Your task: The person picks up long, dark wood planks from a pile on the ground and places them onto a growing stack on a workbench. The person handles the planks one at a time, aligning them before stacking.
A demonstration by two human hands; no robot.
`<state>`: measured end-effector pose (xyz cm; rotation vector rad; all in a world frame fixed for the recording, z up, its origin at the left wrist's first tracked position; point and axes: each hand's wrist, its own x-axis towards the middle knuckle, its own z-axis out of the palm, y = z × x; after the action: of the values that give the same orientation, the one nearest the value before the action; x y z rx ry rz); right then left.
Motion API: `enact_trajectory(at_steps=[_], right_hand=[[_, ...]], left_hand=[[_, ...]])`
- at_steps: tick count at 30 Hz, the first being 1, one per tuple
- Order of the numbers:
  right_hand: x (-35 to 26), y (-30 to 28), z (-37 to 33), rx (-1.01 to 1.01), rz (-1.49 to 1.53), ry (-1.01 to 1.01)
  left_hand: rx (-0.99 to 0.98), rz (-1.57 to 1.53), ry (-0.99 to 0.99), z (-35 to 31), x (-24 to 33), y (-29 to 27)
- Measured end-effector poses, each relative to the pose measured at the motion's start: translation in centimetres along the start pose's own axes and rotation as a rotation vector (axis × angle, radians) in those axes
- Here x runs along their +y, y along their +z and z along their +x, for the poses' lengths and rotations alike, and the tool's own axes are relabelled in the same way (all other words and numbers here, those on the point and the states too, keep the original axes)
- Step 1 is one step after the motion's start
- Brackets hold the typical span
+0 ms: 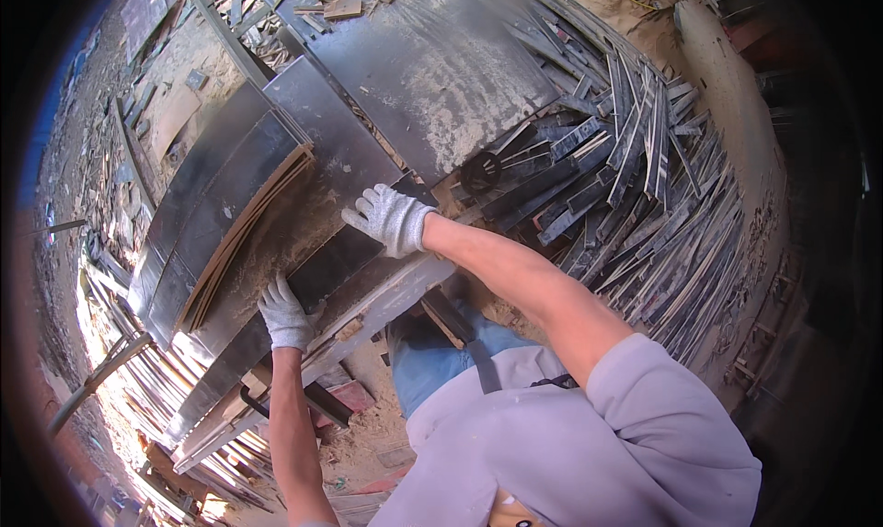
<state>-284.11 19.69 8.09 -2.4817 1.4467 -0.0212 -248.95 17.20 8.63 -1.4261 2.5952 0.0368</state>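
Both my hands wear grey knitted gloves. My left hand (285, 317) lies with its fingers spread on a long black board strip (338, 262), near the front edge of the work table. Farther right, my right hand (393, 220) rests over the same strip close to its right end, fingers stretched forward and thumb hidden. The strip lies along the table's pale front rail (382, 299). Just beyond it the sawdust-covered tabletop (308, 219) shows, with a stack of thin dark-faced plywood sheets (235, 237) on its left part.
A large dark panel (441, 76) dusted with sawdust spreads beyond the table. Heaped narrow offcut strips (635, 187) fill the right side. More strips (138, 343) lie at the left, near a metal bar (97, 380). Wood scraps (342, 8) sit at the far edge.
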Motion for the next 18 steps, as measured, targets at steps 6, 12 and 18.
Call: enact_trajectory(at_steps=[6,12,18], right_hand=[[-0.1,-1.3,-0.3,0.046,-0.047,-0.003],[0.1,-1.4,-0.5,0.123,-0.063,-0.008],[0.1,-1.8,-0.4,0.090,-0.070,-0.011]], left_hand=[[0.057,-0.012,0.007,-0.1,0.0,-0.3],[0.075,-0.017,0.002,0.0,0.2,-0.4],[0.094,0.049,-0.021,-0.2,0.5,-0.7]])
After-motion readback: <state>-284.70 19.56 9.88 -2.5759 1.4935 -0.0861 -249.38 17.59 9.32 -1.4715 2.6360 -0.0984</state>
